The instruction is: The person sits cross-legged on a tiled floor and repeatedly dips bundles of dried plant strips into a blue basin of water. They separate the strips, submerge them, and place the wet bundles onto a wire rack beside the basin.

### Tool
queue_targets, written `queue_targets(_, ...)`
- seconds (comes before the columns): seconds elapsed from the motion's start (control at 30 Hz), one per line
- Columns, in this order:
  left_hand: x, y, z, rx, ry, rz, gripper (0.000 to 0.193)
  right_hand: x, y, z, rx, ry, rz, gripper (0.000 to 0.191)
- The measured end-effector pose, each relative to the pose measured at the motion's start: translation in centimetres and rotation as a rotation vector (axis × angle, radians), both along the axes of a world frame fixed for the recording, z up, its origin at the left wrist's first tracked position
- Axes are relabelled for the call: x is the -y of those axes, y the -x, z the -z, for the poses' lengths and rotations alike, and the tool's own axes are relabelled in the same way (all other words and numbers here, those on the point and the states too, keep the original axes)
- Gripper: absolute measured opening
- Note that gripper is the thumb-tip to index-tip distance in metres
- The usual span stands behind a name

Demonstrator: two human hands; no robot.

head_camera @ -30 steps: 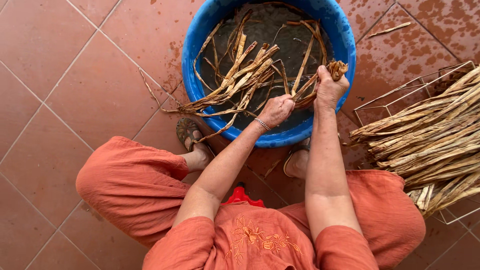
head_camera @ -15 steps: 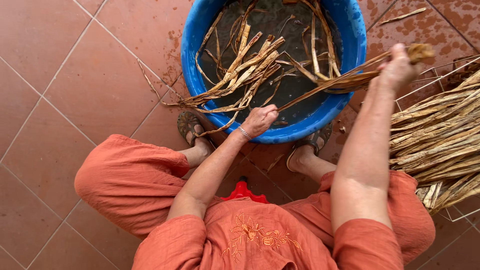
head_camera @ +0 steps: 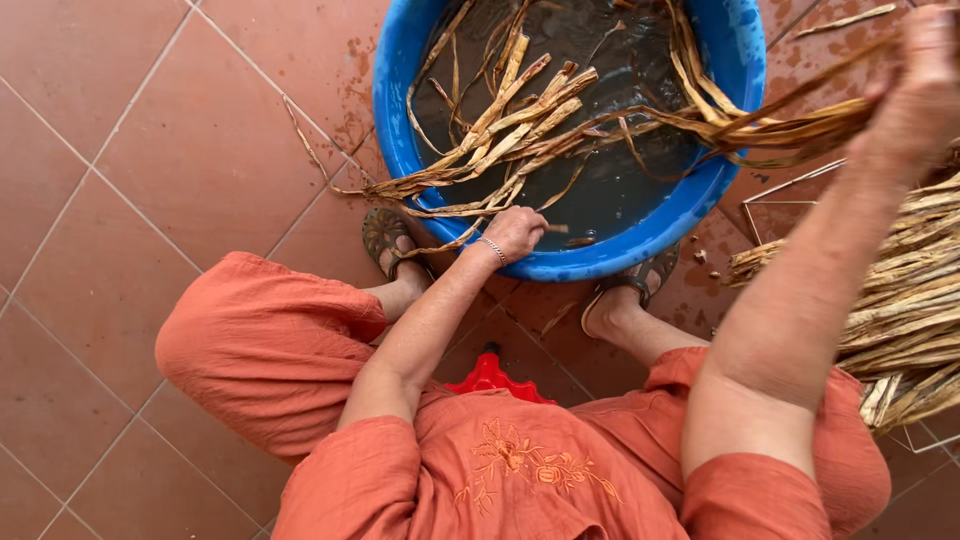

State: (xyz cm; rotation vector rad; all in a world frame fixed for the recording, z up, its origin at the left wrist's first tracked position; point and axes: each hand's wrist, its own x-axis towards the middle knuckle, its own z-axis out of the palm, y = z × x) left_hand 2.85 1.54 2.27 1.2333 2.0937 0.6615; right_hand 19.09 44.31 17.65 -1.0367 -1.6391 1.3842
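Overhead, head view: a person sits low on a red stool (head_camera: 490,377) in orange clothes, both arms reaching forward over a tiled floor (head_camera: 130,150).
Left hand (head_camera: 515,232): closed at the near rim of the tub (head_camera: 400,130), fingers curled around the ends of wet strips (head_camera: 500,150); a thin bracelet (head_camera: 491,249) sits at the wrist.
Right hand (head_camera: 915,95): raised at the top right edge and blurred, closed on a bundle (head_camera: 780,120) of long brown fibres.
Bundle: stretches from the right hand leftward and down over the far right side of the tub, its free ends trailing into the water.
Strips: pale, flat and split, fanned from the left hand up across the tub's left half, some hanging over the left rim onto the floor.
Tub: round, blue, holding dark water, just beyond the person's knees, between the two hands.
Feet: two sandals (head_camera: 385,235) touch or nearly touch the tub's near wall, one on each side of the left hand.
Pile (head_camera: 900,290): dry fibres stacked on a wire rack (head_camera: 790,190) to the right, under the right forearm and apart from the tub.
Floor: wet stains and stray bits around the tub.
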Motion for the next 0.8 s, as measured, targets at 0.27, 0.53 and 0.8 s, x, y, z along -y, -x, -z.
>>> queue_targets(0.27,-4.8,-0.1,-0.2,-0.076,0.158,0.005,0.029,8.6,4.1,1.8,0.081,-0.172,-0.155,0.007)
queue_targets(0.53,-5.7,1.6,1.1,0.525,-0.232,-0.353,0.022,13.2,5.9,1.8,0.314,-0.299,-0.257,0.025)
queue_targets(0.8,-5.8,2.9,-8.8,1.072,-0.627,-0.491,0.031,18.0,7.9,-1.1,0.031,0.507,-0.501,0.014)
